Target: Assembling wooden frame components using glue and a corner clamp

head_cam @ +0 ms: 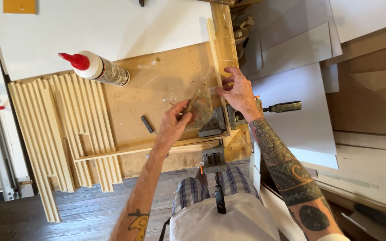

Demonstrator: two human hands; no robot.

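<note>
Nearest the camera, a grey metal corner clamp (214,134) sits at the front edge of the scuffed plywood work board (166,85), one screw handle (220,196) hanging down toward the person's lap and another (284,107) sticking out to the right. Two pale cream moulding strips already sit in it at a right angle: a long strip (130,151) running left along the board's front edge and an upright strip (214,58) running away from the camera, so the corner looks set up and held, though whether glue is in the joint I cannot tell. The left hand (173,125) pinches a stained, mottled rag or pad (199,109) between thumb and fingers, pressed just beside the clamped corner, which reads as wiping or dabbing at the joint. The right hand (240,93) rests with fingers spread and curled on the upright strip just above the clamp, steadying it without closing around anything. A small dark block (147,124) lies loose on the board just left of the hands. Further left, a stack of matching cream moulding lengths (59,129) lies side by side, apparently not yet used. Beyond them a white glue bottle with a red nozzle (97,67) lies on its side, capped, well apart from the joint. To the right, pale grey sheets of board (300,58) overlap, near the clamp's side handle.
</note>
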